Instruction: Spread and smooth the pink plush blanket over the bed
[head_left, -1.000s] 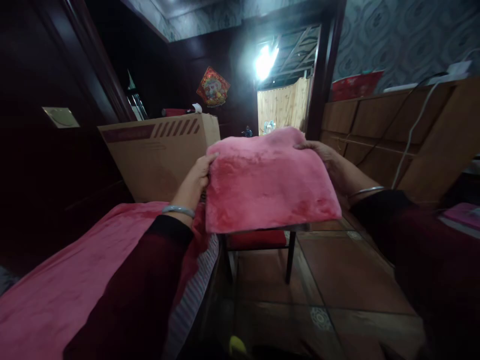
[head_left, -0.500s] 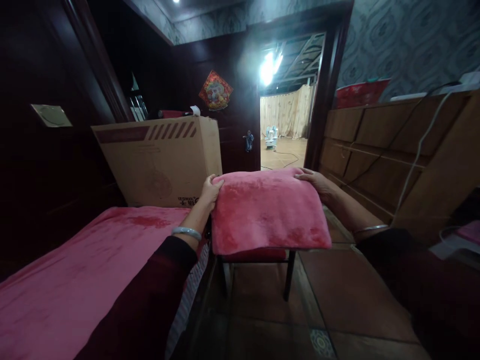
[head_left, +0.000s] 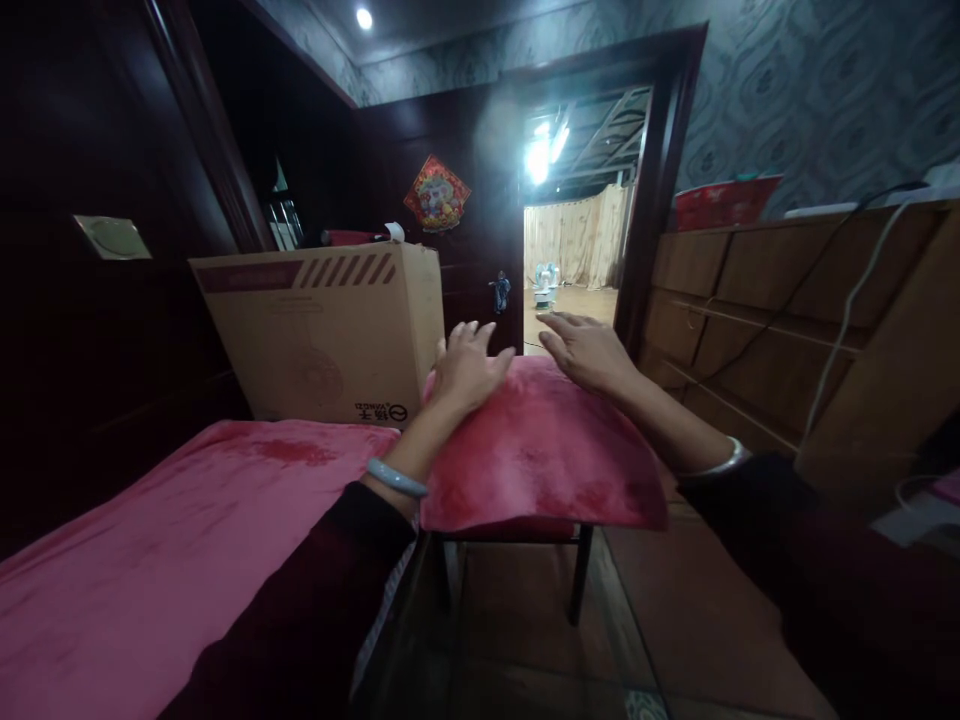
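A pink plush cloth (head_left: 540, 460), perhaps a folded blanket, lies over a dark-legged chair (head_left: 580, 575), its near edge hanging past the seat. My left hand (head_left: 466, 368) is over the cloth's far left part with fingers spread. Over the far right part is my right hand (head_left: 585, 350), its fingers stretched out and holding nothing. Whether either palm presses on the cloth, I cannot tell. The cloth's far edge is partly hidden behind my hands.
Left of the chair, pink plush fabric (head_left: 195, 530) covers a bed-like surface. Behind it stands a large cardboard box (head_left: 315, 335). A wooden cabinet (head_left: 757, 310) lines the right wall, carrying a red basket (head_left: 727, 203). A doorway opens ahead onto a room with a white fan (head_left: 545, 285).
Both hands have let go of the cloth's far corners and moved inward above it, fingers now spread. The cloth's right side droops more. The view has tilted slightly upward.
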